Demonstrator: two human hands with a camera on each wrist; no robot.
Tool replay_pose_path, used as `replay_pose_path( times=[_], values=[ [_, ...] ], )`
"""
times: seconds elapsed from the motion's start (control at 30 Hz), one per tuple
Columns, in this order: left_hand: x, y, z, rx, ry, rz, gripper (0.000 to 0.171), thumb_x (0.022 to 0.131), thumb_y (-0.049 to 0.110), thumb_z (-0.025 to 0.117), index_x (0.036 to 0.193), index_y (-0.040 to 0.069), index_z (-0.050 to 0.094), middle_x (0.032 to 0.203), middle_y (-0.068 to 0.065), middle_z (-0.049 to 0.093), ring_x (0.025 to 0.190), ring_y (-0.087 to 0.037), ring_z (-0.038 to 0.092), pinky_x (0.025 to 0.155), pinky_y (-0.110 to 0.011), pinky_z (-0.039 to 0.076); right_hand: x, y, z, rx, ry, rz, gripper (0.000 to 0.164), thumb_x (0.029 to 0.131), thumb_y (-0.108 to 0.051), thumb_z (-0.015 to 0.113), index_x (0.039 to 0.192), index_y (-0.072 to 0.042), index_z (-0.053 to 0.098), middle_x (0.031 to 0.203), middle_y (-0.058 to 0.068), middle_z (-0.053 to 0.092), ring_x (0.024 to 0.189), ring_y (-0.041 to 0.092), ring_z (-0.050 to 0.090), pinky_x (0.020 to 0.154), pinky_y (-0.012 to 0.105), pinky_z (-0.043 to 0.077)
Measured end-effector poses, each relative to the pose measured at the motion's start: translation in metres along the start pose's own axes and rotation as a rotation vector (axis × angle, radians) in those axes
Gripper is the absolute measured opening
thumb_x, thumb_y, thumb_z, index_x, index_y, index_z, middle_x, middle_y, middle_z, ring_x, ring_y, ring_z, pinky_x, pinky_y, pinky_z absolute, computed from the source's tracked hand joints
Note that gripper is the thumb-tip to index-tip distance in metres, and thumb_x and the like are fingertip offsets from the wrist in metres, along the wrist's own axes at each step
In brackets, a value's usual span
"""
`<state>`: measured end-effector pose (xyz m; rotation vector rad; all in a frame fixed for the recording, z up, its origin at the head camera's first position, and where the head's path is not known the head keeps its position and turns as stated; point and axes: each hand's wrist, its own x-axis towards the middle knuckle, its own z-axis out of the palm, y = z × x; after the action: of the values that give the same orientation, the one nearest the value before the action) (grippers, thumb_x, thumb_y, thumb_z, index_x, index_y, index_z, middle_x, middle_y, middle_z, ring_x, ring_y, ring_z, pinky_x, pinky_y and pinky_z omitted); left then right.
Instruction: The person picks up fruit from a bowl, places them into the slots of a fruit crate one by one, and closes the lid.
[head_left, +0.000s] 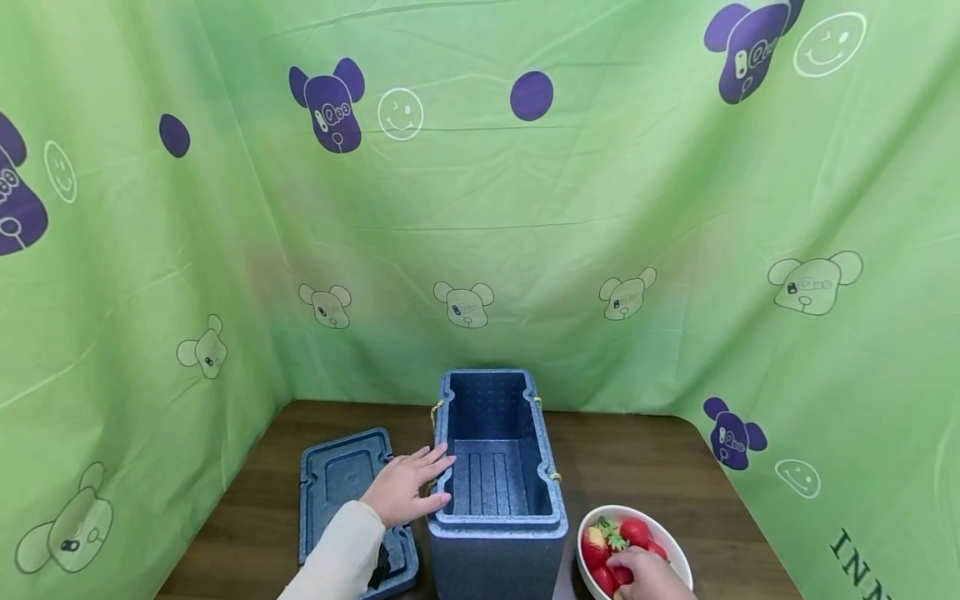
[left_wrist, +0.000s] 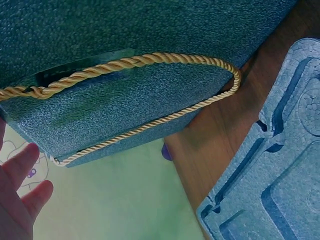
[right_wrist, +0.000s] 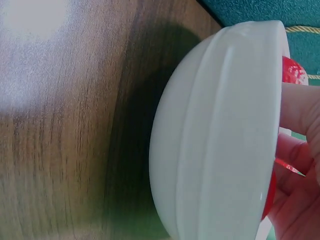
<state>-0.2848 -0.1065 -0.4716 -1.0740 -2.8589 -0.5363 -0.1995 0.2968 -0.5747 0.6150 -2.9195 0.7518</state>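
A deep blue-grey foam box (head_left: 498,567) stands open at the table's middle. My left hand (head_left: 408,487) rests at its left rim, fingers stretched out and spread. In the left wrist view, the fingers (left_wrist: 22,167) show beside the box wall (left_wrist: 125,115) and its yellow rope handle (left_wrist: 150,59). To the right of the box, a white bowl (head_left: 678,558) holds several red strawberries (head_left: 636,531), some with green leaves. My right hand (head_left: 648,575) reaches into the bowl and grips a strawberry (head_left: 622,575), partly hidden by the fingers. In the right wrist view, the bowl wall (right_wrist: 220,130) covers the fingertips.
The box's foam lid (head_left: 341,467) lies on the wooden table (head_left: 615,458), left of the box, partly under my left forearm. A green printed cloth (head_left: 480,192) hangs behind the table and along both sides.
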Motion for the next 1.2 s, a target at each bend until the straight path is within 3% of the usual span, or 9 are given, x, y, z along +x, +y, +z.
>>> replay_pose_path(
  times=[0.2, 0.37, 0.47, 0.6, 0.77, 1.0, 1.2],
  values=[
    [-0.001, -0.003, 0.001, 0.024, 0.068, 0.056, 0.058, 0.093, 0.048, 0.050, 0.140, 0.014, 0.051, 0.145, -0.006, 0.047, 0.136, -0.037, 0.036, 0.101, -0.059, 0.034, 0.000, -0.003, -0.007, 0.032, -0.028, 0.052, 0.017, 0.067, -0.001, 0.077, 0.082, -0.005, 0.070, 0.079, -0.001, 0.063, 0.070, 0.006, 0.050, 0.069, 0.029, 0.049],
    [0.000, -0.003, -0.002, -0.026, 0.026, 0.057, 0.058, 0.093, 0.046, 0.049, 0.141, 0.012, 0.050, 0.146, -0.005, 0.044, 0.141, -0.033, 0.027, 0.107, -0.056, 0.028, 0.004, -0.003, -0.016, 0.072, -0.023, 0.017, 0.013, 0.072, -0.004, 0.076, 0.083, -0.002, 0.070, 0.076, 0.001, 0.065, 0.068, 0.005, 0.049, 0.067, 0.027, 0.049],
    [0.002, -0.002, -0.004, -0.049, -0.012, 0.041, 0.059, 0.094, 0.045, 0.048, 0.142, 0.011, 0.048, 0.148, -0.007, 0.042, 0.140, -0.032, 0.029, 0.108, -0.054, 0.028, 0.005, -0.002, -0.021, 0.072, 0.015, -0.022, 0.014, 0.072, -0.006, 0.077, 0.083, 0.000, 0.071, 0.074, 0.001, 0.066, 0.067, 0.003, 0.050, 0.065, 0.027, 0.049],
    [0.003, -0.001, -0.003, -0.052, -0.029, 0.029, 0.060, 0.094, 0.046, 0.048, 0.143, 0.011, 0.046, 0.148, -0.009, 0.041, 0.138, -0.030, 0.034, 0.107, -0.053, 0.030, 0.008, -0.005, -0.030, 0.065, 0.053, 0.001, 0.017, 0.071, -0.005, 0.076, 0.086, 0.000, 0.071, 0.075, 0.000, 0.067, 0.066, 0.002, 0.048, 0.062, 0.025, 0.047],
    [0.000, 0.000, 0.000, -0.018, -0.009, 0.026, 0.058, 0.094, 0.044, 0.049, 0.142, 0.012, 0.048, 0.148, -0.006, 0.042, 0.135, -0.027, 0.040, 0.106, -0.054, 0.031, 0.012, -0.014, -0.042, 0.121, 0.060, 0.067, 0.023, 0.069, -0.001, 0.072, 0.092, -0.001, 0.071, 0.081, 0.004, 0.068, 0.065, 0.003, 0.049, 0.058, 0.023, 0.046],
    [-0.002, -0.002, 0.003, -0.004, 0.030, 0.049, 0.056, 0.095, 0.043, 0.049, 0.141, 0.011, 0.049, 0.146, -0.007, 0.044, 0.132, -0.028, 0.044, 0.103, -0.056, 0.034, 0.021, -0.025, -0.052, 0.119, 0.143, 0.017, 0.024, 0.068, 0.000, 0.071, 0.092, 0.002, 0.071, 0.079, 0.003, 0.066, 0.065, 0.000, 0.046, 0.057, 0.023, 0.045],
    [-0.001, -0.001, 0.001, -0.001, 0.022, 0.038, 0.059, 0.095, 0.048, 0.046, 0.142, 0.013, 0.049, 0.147, -0.005, 0.043, 0.133, -0.026, 0.042, 0.105, -0.054, 0.033, 0.028, -0.034, -0.063, 0.178, 0.124, 0.090, 0.025, 0.073, 0.000, 0.072, 0.098, 0.002, 0.069, 0.084, 0.007, 0.068, 0.067, 0.004, 0.053, 0.060, 0.023, 0.050]
  ],
)
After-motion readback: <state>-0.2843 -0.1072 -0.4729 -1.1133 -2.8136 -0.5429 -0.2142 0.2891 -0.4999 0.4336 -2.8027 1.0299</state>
